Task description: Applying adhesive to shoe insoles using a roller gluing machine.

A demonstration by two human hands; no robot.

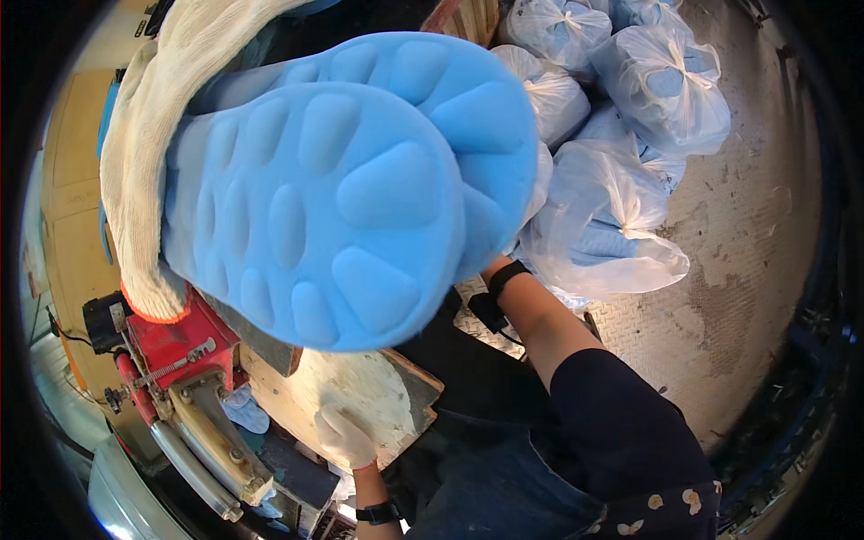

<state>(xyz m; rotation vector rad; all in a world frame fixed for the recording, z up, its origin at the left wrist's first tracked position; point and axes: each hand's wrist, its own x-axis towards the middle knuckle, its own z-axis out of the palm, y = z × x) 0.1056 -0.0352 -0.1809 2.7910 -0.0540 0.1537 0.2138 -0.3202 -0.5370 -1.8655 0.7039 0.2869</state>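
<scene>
Close up, two blue moulded shoe soles [310, 225] overlap, their rounded lugs facing me; they hide much of the middle. My right forearm runs up behind them, with a black band on the wrist. The right hand [493, 267] is almost wholly covered by the soles and appears to hold them. A cream knitted glove [135, 198] with an orange cuff hangs along the soles' left side; what supports it is hidden. Lower down, my left hand [346, 438], in a white glove, lies with fingers extended on a worn wooden board [337, 387].
Several tied clear bags [661, 85] of blue pieces sit on the floor at upper right. An open-topped clear bag [594, 234] lies nearer. A red machine [193, 346] with metal bars stands left of the board, a small blue piece [243, 409] beside it.
</scene>
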